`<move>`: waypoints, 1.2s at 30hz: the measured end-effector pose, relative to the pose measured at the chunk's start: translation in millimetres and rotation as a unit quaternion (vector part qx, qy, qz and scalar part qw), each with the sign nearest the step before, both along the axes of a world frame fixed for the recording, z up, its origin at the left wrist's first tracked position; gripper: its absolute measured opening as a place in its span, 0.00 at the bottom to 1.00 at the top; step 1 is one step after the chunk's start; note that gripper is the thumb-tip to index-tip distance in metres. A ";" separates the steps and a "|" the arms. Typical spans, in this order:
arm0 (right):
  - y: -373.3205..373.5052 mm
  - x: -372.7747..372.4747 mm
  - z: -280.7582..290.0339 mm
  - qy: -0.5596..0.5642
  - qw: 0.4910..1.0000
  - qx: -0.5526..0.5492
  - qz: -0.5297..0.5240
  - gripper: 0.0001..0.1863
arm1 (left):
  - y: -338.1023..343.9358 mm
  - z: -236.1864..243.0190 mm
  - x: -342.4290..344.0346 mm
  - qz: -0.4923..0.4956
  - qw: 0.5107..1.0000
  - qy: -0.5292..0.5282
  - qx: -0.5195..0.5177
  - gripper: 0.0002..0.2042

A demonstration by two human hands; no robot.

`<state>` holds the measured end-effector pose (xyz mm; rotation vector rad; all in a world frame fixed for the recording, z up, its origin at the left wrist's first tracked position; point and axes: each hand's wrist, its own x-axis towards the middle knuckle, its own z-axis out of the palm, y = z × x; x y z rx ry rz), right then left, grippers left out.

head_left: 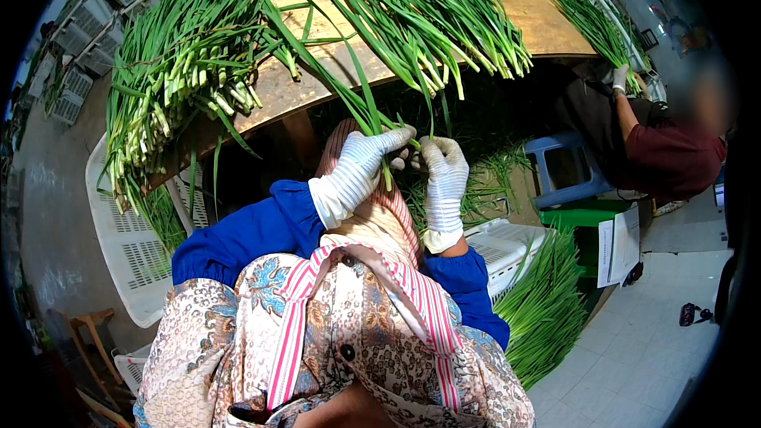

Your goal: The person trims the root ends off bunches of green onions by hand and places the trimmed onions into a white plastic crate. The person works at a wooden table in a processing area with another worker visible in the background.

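Clasping green stalks (368, 115) off the near edge of the table (547, 28), the left hand (361, 165) lies beside the right hand (445, 176), which pinches a leaf (430, 115).

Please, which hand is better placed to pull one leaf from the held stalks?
Probably the right hand: it is close beside the leafy green stalks, while the left hand grips them.

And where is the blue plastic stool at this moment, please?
In the head view, the blue plastic stool is on the right, between the right hand and the co-worker in dark red, just above the green bin in the picture.
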<state>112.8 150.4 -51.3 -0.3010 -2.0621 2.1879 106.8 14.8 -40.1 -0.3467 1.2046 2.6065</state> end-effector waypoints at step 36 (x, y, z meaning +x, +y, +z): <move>21.8 -37.7 59.8 0.234 0.894 0.283 0.258 0.09 | -29.2 7.9 -16.3 -0.016 0.990 0.001 0.139 0.10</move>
